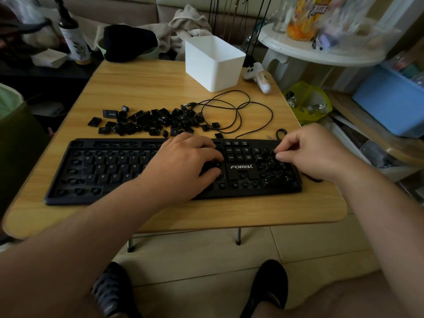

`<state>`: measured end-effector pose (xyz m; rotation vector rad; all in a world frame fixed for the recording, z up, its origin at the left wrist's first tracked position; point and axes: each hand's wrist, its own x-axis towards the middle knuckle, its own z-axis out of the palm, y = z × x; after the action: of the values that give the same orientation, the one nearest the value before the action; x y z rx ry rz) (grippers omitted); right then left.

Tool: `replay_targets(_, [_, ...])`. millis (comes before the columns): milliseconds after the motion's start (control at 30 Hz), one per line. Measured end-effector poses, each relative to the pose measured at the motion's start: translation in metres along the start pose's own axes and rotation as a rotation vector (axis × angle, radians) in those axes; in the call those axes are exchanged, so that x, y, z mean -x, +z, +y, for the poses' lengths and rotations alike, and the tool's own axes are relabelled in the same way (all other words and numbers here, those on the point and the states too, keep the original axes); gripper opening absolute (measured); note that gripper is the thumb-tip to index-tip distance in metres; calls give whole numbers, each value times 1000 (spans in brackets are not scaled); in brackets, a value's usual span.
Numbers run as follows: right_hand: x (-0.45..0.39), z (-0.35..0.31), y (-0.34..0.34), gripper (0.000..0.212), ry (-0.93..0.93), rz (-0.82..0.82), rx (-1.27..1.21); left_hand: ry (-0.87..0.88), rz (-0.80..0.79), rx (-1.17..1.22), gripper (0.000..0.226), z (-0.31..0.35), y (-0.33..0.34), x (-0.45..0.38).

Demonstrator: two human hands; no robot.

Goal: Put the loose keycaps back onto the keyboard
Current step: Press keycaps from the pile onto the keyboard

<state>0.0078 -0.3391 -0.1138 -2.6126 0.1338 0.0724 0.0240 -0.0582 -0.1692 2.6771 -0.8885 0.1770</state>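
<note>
Left hand (pixel 185 160) lay flat on the keyboard (pixel 110 173), fingers spread and relaxed, gripping nothing. Right hand (pixel 314 152) hovered over the number pad, fingers curled; any keycap pinched there could not be made out. Loose keycaps (pixel 146 122) were heaped just beyond the left hand.

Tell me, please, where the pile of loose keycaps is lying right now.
In the head view, the pile of loose keycaps lies on the wooden table, just behind the keyboard toward its left half, left of the coiled black cable.
</note>
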Motion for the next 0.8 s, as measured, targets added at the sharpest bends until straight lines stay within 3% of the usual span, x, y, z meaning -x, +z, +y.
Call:
replay_targets(300, [-1, -1, 13, 15, 21, -9, 1, 27, 51, 82, 31, -3, -10, -7])
replay_targets(500, [-3, -11, 10, 14, 10, -18, 24, -150, 123, 140, 22, -21, -19, -34])
replay_targets(633, [-9, -19, 16, 14, -12, 60, -91, -207, 13, 149, 25, -17, -13, -66])
replay_targets(800, [-15, -27, 30, 15, -59, 140, -105, -152, -166, 38, 50, -8, -13, -91])
